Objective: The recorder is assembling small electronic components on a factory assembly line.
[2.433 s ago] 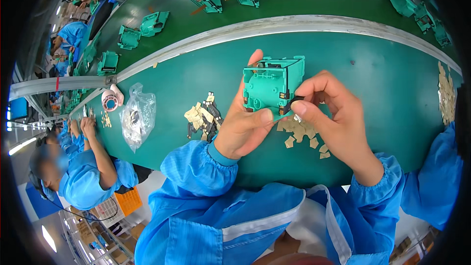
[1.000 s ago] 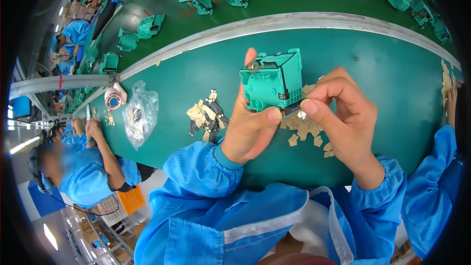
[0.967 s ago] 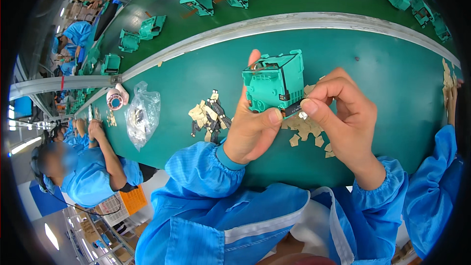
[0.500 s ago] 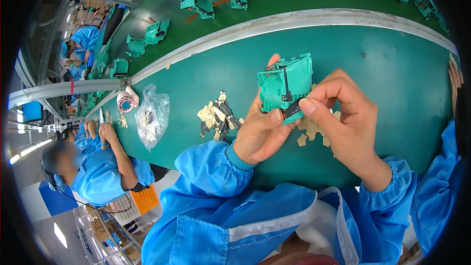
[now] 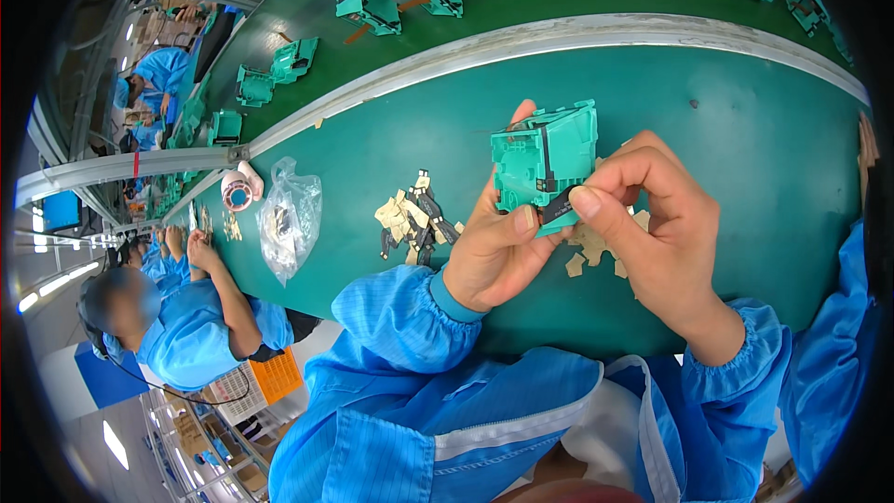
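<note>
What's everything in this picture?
plastic housing: one, green, centre
flat strip: one, black, at housing's corner
flat pieces: several, beige, table centre
mixed pile: one, beige and black, centre-left
plastic bag: one, clear, table's left
ring: one, pinkish white, beside bag
worktable: one, green, centre
metal rail: one, silver, behind worktable
other housings: several, green, beyond rail
workers: several, in blue, both sides
left hand: one, blue-sleeved, holding housing
right hand: one, blue-sleeved, pinching strip
</note>
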Action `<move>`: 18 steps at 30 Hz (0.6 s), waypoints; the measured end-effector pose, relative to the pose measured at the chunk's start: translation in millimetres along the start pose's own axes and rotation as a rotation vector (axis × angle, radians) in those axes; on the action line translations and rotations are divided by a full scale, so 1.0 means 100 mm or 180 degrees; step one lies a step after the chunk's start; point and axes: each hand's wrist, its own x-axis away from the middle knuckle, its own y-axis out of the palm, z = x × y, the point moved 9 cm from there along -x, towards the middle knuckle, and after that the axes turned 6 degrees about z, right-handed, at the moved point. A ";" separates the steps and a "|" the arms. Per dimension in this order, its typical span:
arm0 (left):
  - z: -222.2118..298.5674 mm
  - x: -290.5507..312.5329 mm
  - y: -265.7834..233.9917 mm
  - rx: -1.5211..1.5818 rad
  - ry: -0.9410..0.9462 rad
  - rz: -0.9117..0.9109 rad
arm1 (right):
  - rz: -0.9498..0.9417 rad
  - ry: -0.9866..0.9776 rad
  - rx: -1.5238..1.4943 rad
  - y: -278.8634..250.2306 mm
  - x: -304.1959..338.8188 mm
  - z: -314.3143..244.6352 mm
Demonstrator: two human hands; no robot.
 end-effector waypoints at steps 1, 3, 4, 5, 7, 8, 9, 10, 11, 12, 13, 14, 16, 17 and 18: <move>0.01 0.00 0.00 -0.0005 0.0004 0.0000 | -0.0009 0.0039 -0.0012 0.00 0.00 0.00; 0.01 0.01 0.00 0.0022 -0.0013 -0.0028 | -0.0018 0.0077 -0.0027 0.01 0.00 0.01; 0.01 0.01 -0.01 0.0022 -0.0019 -0.0025 | -0.0014 0.0058 -0.0029 0.01 0.00 0.01; 0.01 0.00 0.00 0.0025 -0.0011 -0.0051 | -0.0009 0.0040 -0.0031 0.01 0.00 0.01; 0.01 0.00 0.01 0.0026 -0.0012 -0.0075 | 0.0005 0.0024 -0.0005 0.00 -0.01 0.02; 0.01 -0.01 0.02 0.0013 -0.0005 -0.0061 | 0.0016 0.0003 0.0020 -0.01 -0.01 0.02; 0.01 -0.02 0.03 0.0002 0.0001 -0.0050 | 0.0025 0.0008 0.0022 -0.02 -0.01 0.02; 0.02 -0.01 0.02 -0.0001 0.0002 -0.0051 | 0.0038 0.0049 0.0040 -0.03 0.00 0.02; 0.02 -0.01 -0.01 0.0021 -0.0013 -0.0035 | 0.0051 0.0089 0.0059 -0.04 0.00 0.01; 0.02 0.00 -0.03 0.0041 -0.0028 -0.0021 | 0.0055 0.0083 0.0059 -0.05 -0.03 0.01; 0.02 0.00 -0.04 0.0027 -0.0025 -0.0023 | 0.0539 0.0312 -0.0067 -0.18 -0.09 0.09; 0.03 0.01 -0.02 0.0115 -0.0002 -0.0124 | 0.1022 0.0539 -0.0196 -0.31 -0.11 0.17; 0.03 0.01 -0.01 0.0197 0.0026 -0.0256 | 0.1137 0.0494 -0.0254 -0.39 -0.12 0.18; 0.03 0.01 -0.02 0.0342 0.0105 -0.0353 | 0.0859 0.0619 -0.0391 -0.33 -0.11 0.20; 0.05 0.01 -0.01 0.0486 0.0186 -0.0449 | 0.0576 0.0743 -0.0526 -0.26 -0.10 0.22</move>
